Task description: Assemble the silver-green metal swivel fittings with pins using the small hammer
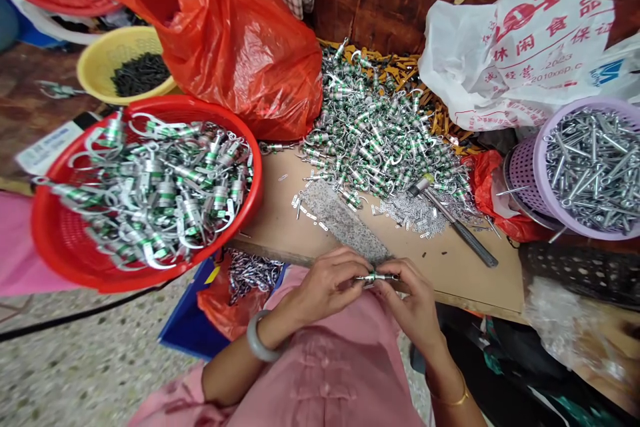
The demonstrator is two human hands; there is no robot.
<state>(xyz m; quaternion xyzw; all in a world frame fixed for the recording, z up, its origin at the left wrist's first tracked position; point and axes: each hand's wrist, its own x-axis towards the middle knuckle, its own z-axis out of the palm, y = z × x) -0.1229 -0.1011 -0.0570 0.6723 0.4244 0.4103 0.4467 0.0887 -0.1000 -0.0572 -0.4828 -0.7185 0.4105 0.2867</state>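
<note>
My left hand (333, 282) and my right hand (411, 297) meet at the front edge of the workbench. Between their fingertips is a small silver metal fitting with a green band (371, 277), lying sideways, with fingers pinching both ends. Fingers partly hide it. Just beyond the hands lies a speckled grey stone strip (350, 223). A large heap of similar green-banded fittings (375, 137) spreads behind it. To the right, a hammer with a dark grip (465, 239) lies across the bench, its head by a pile of tiny flat metal links (417, 215).
At left stands a red basket (253, 147) of hooked fittings, with a yellow basket (93, 73) of black pieces behind. A purple basket (530, 173) of metal pins is at right. Red (235, 33) and white plastic bags (520, 60) stand behind. A blue box (187, 317) sits below.
</note>
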